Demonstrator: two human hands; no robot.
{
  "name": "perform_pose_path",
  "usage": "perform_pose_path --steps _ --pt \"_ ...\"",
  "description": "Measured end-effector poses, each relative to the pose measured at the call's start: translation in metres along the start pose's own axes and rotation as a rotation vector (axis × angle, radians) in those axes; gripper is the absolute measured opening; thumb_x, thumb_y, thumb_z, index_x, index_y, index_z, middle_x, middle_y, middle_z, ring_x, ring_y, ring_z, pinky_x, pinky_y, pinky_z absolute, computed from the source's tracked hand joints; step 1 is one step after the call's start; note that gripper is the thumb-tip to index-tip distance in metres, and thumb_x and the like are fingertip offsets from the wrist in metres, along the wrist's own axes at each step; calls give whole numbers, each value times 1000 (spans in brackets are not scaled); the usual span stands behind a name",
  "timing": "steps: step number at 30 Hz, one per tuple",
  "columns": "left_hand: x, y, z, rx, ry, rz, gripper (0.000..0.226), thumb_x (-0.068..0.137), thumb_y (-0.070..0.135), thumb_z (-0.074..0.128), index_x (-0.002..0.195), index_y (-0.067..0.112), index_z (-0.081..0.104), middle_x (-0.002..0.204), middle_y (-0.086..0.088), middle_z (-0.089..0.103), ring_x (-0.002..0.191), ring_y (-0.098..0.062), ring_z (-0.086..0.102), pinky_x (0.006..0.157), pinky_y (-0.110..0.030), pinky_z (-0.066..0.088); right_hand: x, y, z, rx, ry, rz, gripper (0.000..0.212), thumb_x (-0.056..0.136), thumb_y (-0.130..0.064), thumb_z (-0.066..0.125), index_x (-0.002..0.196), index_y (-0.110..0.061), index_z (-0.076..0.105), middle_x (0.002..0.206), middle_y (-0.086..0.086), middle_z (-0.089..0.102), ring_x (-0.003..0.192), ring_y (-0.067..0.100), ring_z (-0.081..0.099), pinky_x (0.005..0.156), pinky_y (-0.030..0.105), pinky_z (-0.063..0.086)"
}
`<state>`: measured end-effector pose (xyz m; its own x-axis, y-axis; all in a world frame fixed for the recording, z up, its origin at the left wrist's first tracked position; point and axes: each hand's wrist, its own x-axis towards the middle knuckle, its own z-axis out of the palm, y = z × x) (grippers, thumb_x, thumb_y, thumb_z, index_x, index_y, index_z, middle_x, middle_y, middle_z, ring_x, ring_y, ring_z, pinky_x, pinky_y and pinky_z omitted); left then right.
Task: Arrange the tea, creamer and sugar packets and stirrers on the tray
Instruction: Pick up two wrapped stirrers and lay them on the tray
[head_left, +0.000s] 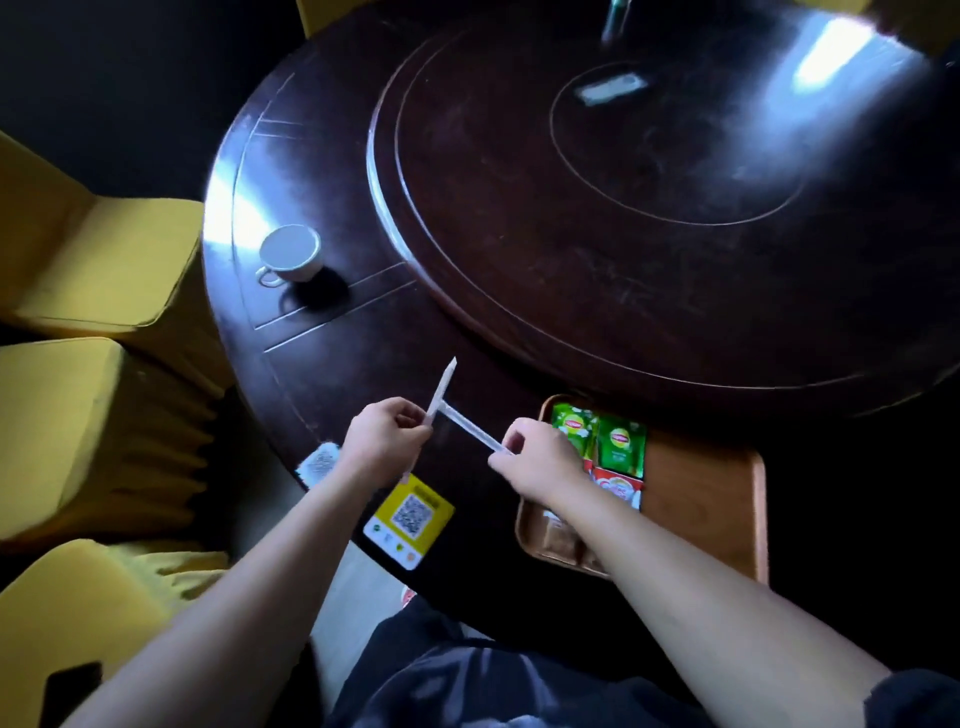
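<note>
- Left hand (387, 434) was closed in a pinch on one slim white paper-wrapped stirrer (442, 388), angled up and away over the dark round wooden counter (363, 332).
- Right hand (535, 457) pinched the near end of a second white wrapped stirrer (470, 428); its far end met the first.
- Brown wooden tray (701, 499) sat at the counter's near edge, just right of the hands.
- Two green tea packets (621, 447) lay side by side at the tray's far left; a red-and-white creamer packet (618, 486) touched their near edge.
- White ceramic cup (291, 254) stood well apart, far left.
</note>
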<state>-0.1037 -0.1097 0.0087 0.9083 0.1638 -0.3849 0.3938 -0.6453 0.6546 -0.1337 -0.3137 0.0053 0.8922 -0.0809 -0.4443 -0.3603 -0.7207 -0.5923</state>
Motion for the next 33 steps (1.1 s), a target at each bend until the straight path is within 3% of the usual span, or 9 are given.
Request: perform_pose_path --steps 4,10,15,17,20,22,27,29,33 --pt "-35 40 49 -136 -97 1 6 71 24 77 71 24 72 66 6 72 59 -12 67 55 -27 54 -28 64 -45 281 52 130 14 71 -28 79 66 -20 68 62 -5 68 60 15 62 60 32 52" --pt "-84 94 133 -101 -257 68 10 74 23 81 73 22 70 64 7 71 52 0 63 54 -22 52 -72 159 -98 495 116 277 9 78 -17 77 77 -11 71 68 6 70 58 18 58 60 35 47" --pt "-112 125 188 -175 -403 -56 10 77 7 79 83 7 70 78 -12 73 70 -27 71 73 -47 62 -92 203 -121 579 120 356 3 83 -10 71 82 -8 70 66 5 65 55 14 57 47 25 51" --pt "-117 133 202 -188 -442 -112 11 78 3 77 84 6 68 85 -17 73 76 -32 73 73 -48 62 -95 212 -123 591 126 369 2 83 -9 70 82 -7 69 68 6 66 56 13 58 48 25 51" --pt "-121 140 218 -203 -472 -155 13 80 -2 74 81 6 64 76 -14 69 55 -21 68 48 -33 58 -97 220 -123 575 143 393 3 83 -7 70 81 -8 68 72 7 68 56 14 59 45 24 49" --pt "-122 143 228 -156 -479 -142 13 79 -3 73 80 6 64 72 -11 68 48 -16 67 43 -29 56 -95 222 -121 534 146 419 6 82 -8 72 79 -10 67 71 6 69 55 12 61 42 23 47" --pt "-116 145 244 -22 -495 -77 13 75 7 77 78 12 65 75 -10 72 66 -24 73 60 -44 63 -88 222 -112 427 175 479 9 79 -13 76 77 -15 68 77 7 73 67 20 70 61 33 56" --pt "-113 144 245 60 -487 -12 17 73 15 79 80 16 64 81 -9 73 72 -25 73 66 -44 63 -86 222 -113 349 202 493 10 77 -19 78 80 -20 68 83 4 74 77 23 72 69 35 57" --pt "-110 137 237 304 -428 261 25 77 25 76 95 21 60 95 -4 71 84 -21 67 72 -34 57 -90 223 -116 123 218 461 15 77 -31 76 86 -28 65 87 -9 70 74 13 66 63 25 52"
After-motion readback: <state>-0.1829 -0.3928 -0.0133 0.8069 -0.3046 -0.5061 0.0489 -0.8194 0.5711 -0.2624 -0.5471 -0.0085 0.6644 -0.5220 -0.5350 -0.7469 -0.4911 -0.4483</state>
